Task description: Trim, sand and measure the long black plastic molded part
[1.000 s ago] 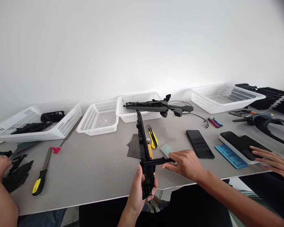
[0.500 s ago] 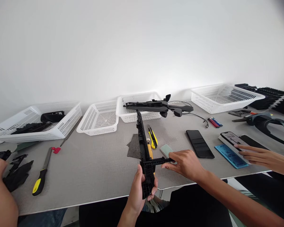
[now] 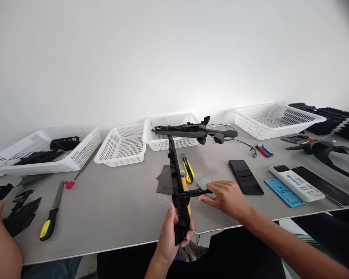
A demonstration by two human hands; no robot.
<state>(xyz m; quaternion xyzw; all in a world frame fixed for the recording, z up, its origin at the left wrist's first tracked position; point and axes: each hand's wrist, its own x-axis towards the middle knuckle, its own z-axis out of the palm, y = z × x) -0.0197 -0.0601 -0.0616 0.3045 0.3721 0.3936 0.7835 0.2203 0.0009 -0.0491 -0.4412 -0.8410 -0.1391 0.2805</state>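
A long black plastic part (image 3: 174, 170) stands tilted up over the table's front edge, its lower end wrapped by my left hand (image 3: 170, 234). My right hand (image 3: 228, 197) pinches the outer end of a dark crosspiece (image 3: 194, 193) that reaches sideways from the long part; whether the two are joined is unclear. Behind the long part lie a yellow-handled tool (image 3: 185, 185), partly hidden, and a dark grey abrasive sheet (image 3: 164, 180). A yellow utility knife (image 3: 188, 168) is just to the right. Near my right fingertips rests a pale green block (image 3: 203, 183).
White baskets (image 3: 120, 145) line the wall, one under a black assembly (image 3: 194, 131). A file (image 3: 54, 213) lies left, beside another person's arm (image 3: 1, 240). Rightward are a black phone (image 3: 246, 177), a blue panel (image 3: 284, 192), a white device (image 3: 296, 183) and a headset (image 3: 331, 153).
The other person's hand at the right has left the view, and a dark phone now lies beside the white device. The crosspiece and my right hand have moved slightly up and left.
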